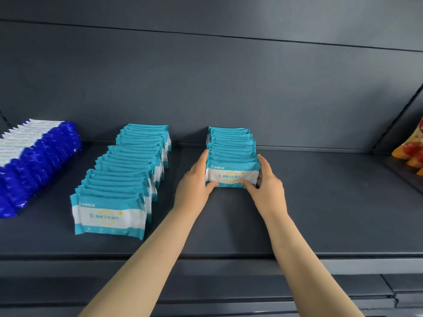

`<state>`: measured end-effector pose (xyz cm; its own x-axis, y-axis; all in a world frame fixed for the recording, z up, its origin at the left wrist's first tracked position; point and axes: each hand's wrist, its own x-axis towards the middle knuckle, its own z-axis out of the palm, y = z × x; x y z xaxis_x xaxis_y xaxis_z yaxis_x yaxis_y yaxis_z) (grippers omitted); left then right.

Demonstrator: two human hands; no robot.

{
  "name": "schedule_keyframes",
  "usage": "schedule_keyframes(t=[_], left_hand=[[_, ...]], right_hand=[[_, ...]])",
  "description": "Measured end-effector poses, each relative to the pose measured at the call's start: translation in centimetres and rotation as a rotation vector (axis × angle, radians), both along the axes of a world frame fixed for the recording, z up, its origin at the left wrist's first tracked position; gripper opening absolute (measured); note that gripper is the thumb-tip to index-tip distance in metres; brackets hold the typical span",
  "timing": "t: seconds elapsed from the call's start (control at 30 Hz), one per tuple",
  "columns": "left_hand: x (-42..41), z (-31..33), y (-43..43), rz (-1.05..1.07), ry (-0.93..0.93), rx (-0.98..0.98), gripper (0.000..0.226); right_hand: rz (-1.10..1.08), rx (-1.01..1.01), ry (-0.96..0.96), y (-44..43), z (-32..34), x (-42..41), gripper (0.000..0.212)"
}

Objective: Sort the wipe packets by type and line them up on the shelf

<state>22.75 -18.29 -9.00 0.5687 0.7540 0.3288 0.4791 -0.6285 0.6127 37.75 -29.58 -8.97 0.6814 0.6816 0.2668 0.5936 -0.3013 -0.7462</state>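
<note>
Where both forearms reach over the shelf (pixel 320 220) edge, the left grip (pixel 196 179) and right grip (pixel 266 181) clasp the front teal packet (pixel 231 176) by its ends, thumbs on its face. It stands upright, heading the right teal row (pixel 231 143). A longer teal row (pixel 128 165) and a blue row (pixel 39 156) stand to the left.

Far right edge: glossy packaging (pixel 412 152) in orange, red and yellow, cropped by the frame, possibly snack bags. It sits beyond a dark slanted divider (pixel 398 120). Behind everything is a matte dark grey back panel (pixel 229 88) with one horizontal seam. Bottom right: stepped grey ledges (pixel 400 291).
</note>
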Motion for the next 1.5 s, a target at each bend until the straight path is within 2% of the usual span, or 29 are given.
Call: schedule_keyframes(t=[0.17,0.23,0.33,0.43,0.53,0.7,0.8,1.0,1.13,1.37,1.5], left_hand=[[-2.6,1.4,-2.7,-0.046,-0.036,0.034,0.086],[-5.3,2.4,-4.3,-0.109,-0.021,0.210,0.080],[-9.9,3.2,-5.3,-0.096,0.003,0.661,0.066],[-14.3,3.0,-5.6,0.006,0.026,0.801,0.054],[-18.2,2.0,-5.3,0.085,0.034,0.802,0.055],[-20.9,0.2,-2.6,0.137,0.178,0.697,0.080],[-20.9,-0.9,-0.7,0.143,0.260,0.668,0.088],[-19.7,-1.6,1.2,0.182,0.272,0.706,0.076],[-19.5,-1.6,1.8,0.177,0.298,0.690,0.068],[-19.6,-1.6,1.8,0.164,0.339,0.671,0.073],[-20.6,-0.8,0.4,0.163,0.349,0.547,0.082]], right_hand=[[-0.044,0.091,0.080,-1.6,-0.1,-1.2,0.083],[-0.059,0.138,0.060,-2.3,-0.3,-2.3,0.078],[-0.045,0.170,0.006,-2.9,-0.6,-4.7,0.071],[-0.129,0.149,-0.068,-3.3,-0.3,-7.6,0.065],[-0.184,0.136,-0.078,-3.4,0.0,-9.9,0.060],[-0.084,0.062,-0.073,-2.3,0.0,-10.2,0.064],[-0.039,-0.031,-0.106,-1.2,0.2,-9.2,0.070],[-0.078,-0.183,-0.296,1.4,0.7,-6.8,0.065],[-0.107,-0.212,-0.334,2.6,0.4,-6.3,0.064],[-0.081,-0.144,-0.286,2.1,0.7,-6.6,0.062],[-0.100,-0.146,-0.219,-0.2,0.9,-9.5,0.062]])
